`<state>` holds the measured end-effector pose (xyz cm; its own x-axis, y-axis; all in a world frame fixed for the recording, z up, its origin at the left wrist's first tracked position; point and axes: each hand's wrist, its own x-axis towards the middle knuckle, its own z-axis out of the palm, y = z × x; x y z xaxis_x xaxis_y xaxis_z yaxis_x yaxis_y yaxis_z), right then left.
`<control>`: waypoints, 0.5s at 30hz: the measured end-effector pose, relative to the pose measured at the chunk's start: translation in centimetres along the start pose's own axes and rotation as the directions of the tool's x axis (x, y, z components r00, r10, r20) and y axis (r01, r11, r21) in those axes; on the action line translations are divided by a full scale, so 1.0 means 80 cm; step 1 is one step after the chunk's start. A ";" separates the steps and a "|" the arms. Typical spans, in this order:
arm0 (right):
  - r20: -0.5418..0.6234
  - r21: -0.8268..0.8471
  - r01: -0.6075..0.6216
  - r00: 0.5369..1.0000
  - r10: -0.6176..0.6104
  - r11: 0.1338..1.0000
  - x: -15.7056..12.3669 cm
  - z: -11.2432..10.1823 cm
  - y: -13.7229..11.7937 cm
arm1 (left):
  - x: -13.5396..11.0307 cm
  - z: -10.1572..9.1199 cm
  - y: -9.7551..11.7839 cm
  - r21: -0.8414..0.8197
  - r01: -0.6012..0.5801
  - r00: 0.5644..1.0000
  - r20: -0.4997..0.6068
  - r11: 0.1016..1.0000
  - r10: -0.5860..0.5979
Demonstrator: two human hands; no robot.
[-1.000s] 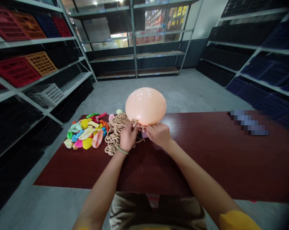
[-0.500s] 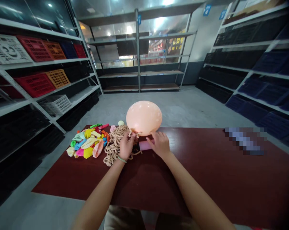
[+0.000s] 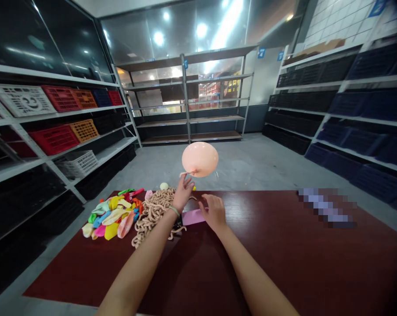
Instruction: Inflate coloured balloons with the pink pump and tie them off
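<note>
A peach-coloured inflated balloon (image 3: 200,159) hangs in front of me, just past the table's far edge. A short beige cord is at its knotted neck. My left hand (image 3: 184,191) pinches this cord at the fingertips, the other fingers loosely spread. My right hand (image 3: 214,212) is open, its fingers slightly bent, beside a pink cylinder (image 3: 193,217) with a dark end lying on the table. Whether the fingers touch the cylinder I cannot tell. A heap of beige cord (image 3: 154,213) lies left of the cylinder, partly behind my left forearm.
Flat balloons (image 3: 111,217) in several colours lie at the left of the dark red table (image 3: 267,254). A small pale round thing (image 3: 164,186) sits behind the cord. A blurred-out object (image 3: 326,207) lies at the right. Shelves with crates (image 3: 60,98) stand around.
The balloon has moved up and away from me, with my left hand reaching after it. My right hand has come off the balloon. The view has tilted up.
</note>
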<state>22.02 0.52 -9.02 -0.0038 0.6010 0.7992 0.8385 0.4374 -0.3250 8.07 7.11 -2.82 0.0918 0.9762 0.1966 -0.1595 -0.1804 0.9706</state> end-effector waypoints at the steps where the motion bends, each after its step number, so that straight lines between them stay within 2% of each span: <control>1: 0.006 -0.007 0.003 1.000 -0.003 1.000 0.000 0.001 0.000 | -0.003 -0.001 -0.002 0.016 0.022 1.000 -0.016 1.000 -0.022; 4: 0.039 -0.023 0.027 0.999 -0.027 0.999 -0.001 0.002 -0.003 | -0.015 -0.016 -0.007 0.044 0.040 0.997 -0.072 0.998 -0.037; 7: 0.075 -0.027 0.075 0.994 -0.073 0.997 -0.002 0.002 -0.011 | -0.032 -0.041 -0.002 0.064 0.046 0.993 -0.108 0.997 -0.039; 11: 0.121 -0.013 0.165 0.979 -0.163 0.986 -0.002 0.000 -0.027 | -0.063 -0.086 0.011 0.173 0.019 0.986 -0.165 0.985 0.010; 15: 0.176 0.042 0.288 0.940 -0.291 0.957 -0.003 -0.004 -0.050 | -0.101 -0.141 0.017 0.374 -0.022 0.972 -0.210 0.927 0.108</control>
<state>18.86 -1.58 -7.75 -0.3433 0.5560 0.7570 0.7782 0.6197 -0.1022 -3.94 0.34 -4.65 -0.1348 0.9543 0.2668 0.2173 -0.2342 0.9476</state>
